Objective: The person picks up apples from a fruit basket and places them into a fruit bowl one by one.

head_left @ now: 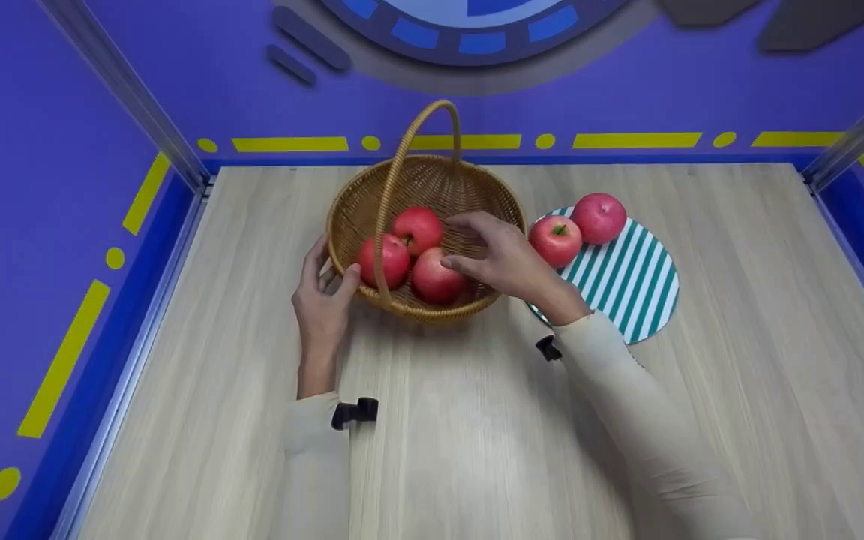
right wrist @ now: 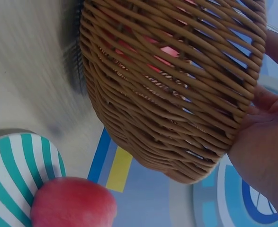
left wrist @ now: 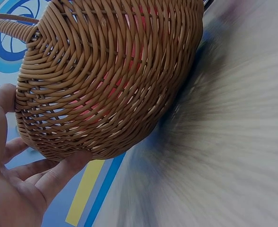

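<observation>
A brown wicker basket point(head_left: 488, 187) with a tall arched handle point(head_left: 432, 112) stands at the back of the table, tilted toward me. Three red apples lie together inside: a rear apple point(head_left: 417, 229), a left apple point(head_left: 385, 261) and a front apple point(head_left: 436, 277). My left hand point(head_left: 321, 311) holds the basket's left side, thumb at the rim and fingers against the outer weave point(left wrist: 105, 94). Over the basket's right rim reaches my right hand point(head_left: 503, 255), its fingers spread apart and the thumb tip right at the front apple. The weave hides much of that hand in the right wrist view.
Right of the basket lies a round green-and-white striped mat point(head_left: 627, 281). Two more apples rest at its upper left, a near one point(head_left: 556, 241) and a far one point(head_left: 599, 217). Blue panels point(head_left: 627, 97) with yellow marks border the wooden table point(head_left: 447, 420).
</observation>
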Available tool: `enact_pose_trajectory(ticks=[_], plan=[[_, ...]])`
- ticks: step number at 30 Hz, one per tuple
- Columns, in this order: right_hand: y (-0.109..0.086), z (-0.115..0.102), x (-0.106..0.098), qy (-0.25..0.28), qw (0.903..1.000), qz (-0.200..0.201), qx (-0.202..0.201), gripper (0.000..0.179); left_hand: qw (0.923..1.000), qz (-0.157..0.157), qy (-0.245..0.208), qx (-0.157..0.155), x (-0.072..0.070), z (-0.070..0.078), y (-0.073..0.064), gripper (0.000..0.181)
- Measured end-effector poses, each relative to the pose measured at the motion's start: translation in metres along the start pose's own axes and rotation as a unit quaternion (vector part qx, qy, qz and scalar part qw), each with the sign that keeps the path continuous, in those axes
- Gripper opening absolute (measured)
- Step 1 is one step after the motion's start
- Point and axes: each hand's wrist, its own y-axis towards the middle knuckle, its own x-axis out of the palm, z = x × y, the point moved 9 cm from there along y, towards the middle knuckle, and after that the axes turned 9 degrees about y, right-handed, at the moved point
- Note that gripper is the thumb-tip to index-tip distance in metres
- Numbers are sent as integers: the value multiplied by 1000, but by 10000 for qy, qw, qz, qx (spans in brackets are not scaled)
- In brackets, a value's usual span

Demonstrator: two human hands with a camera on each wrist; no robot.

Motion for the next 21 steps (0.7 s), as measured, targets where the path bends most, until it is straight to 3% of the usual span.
enact_pose_trajectory(ticks=[9, 21], plan=[[3, 4, 7, -384, 9989, -172, 183, 63, 10000, -33, -21, -9, 1, 1, 0, 65], [3, 17, 28, -1152, 9870, -938, 614, 65, 9993, -154, 179, 290, 2, 8, -2, 62]])
